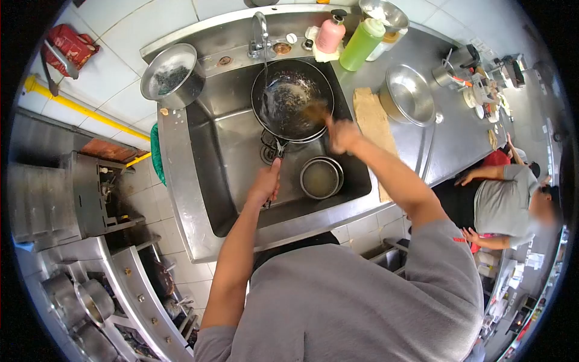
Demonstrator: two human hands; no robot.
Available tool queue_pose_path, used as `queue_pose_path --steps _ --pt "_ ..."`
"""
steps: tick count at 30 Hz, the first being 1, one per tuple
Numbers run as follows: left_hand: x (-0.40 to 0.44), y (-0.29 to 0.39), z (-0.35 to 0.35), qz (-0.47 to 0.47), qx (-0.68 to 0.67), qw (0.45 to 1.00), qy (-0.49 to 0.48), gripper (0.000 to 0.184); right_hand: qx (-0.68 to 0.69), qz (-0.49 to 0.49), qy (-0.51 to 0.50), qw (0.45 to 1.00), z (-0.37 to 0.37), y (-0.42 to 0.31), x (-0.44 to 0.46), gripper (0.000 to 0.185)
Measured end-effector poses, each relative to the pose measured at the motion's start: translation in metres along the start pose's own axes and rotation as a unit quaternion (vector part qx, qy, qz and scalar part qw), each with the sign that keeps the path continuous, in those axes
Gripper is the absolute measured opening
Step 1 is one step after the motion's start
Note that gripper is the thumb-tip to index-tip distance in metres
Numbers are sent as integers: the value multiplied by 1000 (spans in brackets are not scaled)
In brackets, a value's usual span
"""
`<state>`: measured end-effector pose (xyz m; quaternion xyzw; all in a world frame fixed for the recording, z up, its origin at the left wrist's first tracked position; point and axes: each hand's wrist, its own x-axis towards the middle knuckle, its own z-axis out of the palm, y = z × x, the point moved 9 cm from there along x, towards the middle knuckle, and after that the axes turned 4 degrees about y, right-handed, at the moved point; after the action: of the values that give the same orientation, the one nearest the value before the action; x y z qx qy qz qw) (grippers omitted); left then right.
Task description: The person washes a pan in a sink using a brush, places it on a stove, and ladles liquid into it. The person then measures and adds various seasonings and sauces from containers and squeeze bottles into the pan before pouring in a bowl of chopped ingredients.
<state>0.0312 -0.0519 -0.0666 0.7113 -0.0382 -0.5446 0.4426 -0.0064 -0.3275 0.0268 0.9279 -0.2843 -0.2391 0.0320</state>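
Observation:
A dark wok (283,90) rests tilted in the sink beneath the running tap (260,36), with water falling into it. My left hand (265,181) is closed around the wok's handle (279,148). In my right hand (342,136), at the wok's right rim, is a brown scrubbing brush (315,112); its head is inside the wok and smeared by motion. Near my right hand, lower in the sink (232,157), stands a small round metal pot (321,178) holding cloudy liquid.
A metal pot (192,81) with a dark scrubber stands on the left rim. Pink (330,33) and green (362,45) bottles stand behind. Right of the sink are a brown cloth (371,114) and a steel bowl (407,93). Another person (506,193) stands at the far right.

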Motion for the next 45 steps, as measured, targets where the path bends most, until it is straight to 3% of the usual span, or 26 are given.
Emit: queue_pose_path --steps 1,2,3,4,5,6,9,11,12,13,14,16,17,19,20,24,26,30,32,35,39,40,41,43,44,45 --pt "-4 -5 12 1 -12 1000 -8 62 -3 5 -12 1000 8 6 -10 87" --pt "-7 -9 22 3 -25 1000 -17 63 92 -41 9 995 -9 9 15 86" --pt "9 23 -41 41 23 998 33 63 233 -111 102 961 -61 -37 58 84" --pt "9 15 -29 39 14 999 17 63 465 -74 -98 877 -69 -51 36 81" --pt "9 11 -20 40 7 999 3 63 560 -83 -174 806 -75 -67 26 75" --pt "7 8 -10 33 4 999 -6 63 560 -97 -204 797 -77 -75 21 72" --pt "8 12 -17 56 12 998 21 63 351 -92 -381 850 -83 -71 -31 73" --pt "10 12 -17 57 -4 998 11 61 266 -86 -391 877 -59 -57 -20 68" --pt "8 10 -10 57 -5 998 7 61 -36 -139 -365 920 -36 -36 11 66" --pt "6 7 -7 46 -6 999 28 61 -334 -179 -302 875 -32 -18 33 65" --pt "6 8 -7 39 -8 998 49 61 -337 -176 -300 875 -42 -15 29 65" --pt "13 6 -6 38 -32 998 37 61 -258 13 -52 965 -104 5 33 56" --pt "15 2 -4 32 -53 998 24 61 -262 12 -52 963 -100 8 18 56" --pt "10 6 -4 47 -44 998 23 62 -88 -34 159 983 -124 11 -20 56" --pt "8 10 -6 61 -26 998 23 62 -92 -33 162 982 -116 18 -42 56" --pt "-1 24 -14 80 -51 995 -12 54 234 -49 221 946 -59 40 -133 69" --pt "-22 34 -15 82 10 995 -53 41 316 36 157 935 -22 45 -173 66" --pt "-49 33 -37 56 -12 996 -70 35 406 77 209 886 22 49 -238 59" --pt "-67 19 -44 30 -92 989 -112 33 432 97 213 871 43 55 -263 59" --pt "-94 16 -58 33 -117 987 -102 29 460 128 198 856 38 53 -277 60" --pt "-126 3 -76 26 -80 995 -57 29 460 145 196 854 -2 46 -291 65" --pt "-135 4 -85 47 -31 998 -22 27 391 111 273 872 -5 46 -293 68" --pt "-144 6 -93 67 19 997 14 25 392 110 273 872 -3 48 -296 68" --pt "-162 9 -104 82 65 993 60 21 158 35 165 973 14 30 -295 71" --pt "-168 10 -113 96 110 984 104 16 53 -41 86 994 43 21 -291 74" --pt "-169 0 -118 95 109 984 102 16 53 -40 84 994 36 20 -294 74"
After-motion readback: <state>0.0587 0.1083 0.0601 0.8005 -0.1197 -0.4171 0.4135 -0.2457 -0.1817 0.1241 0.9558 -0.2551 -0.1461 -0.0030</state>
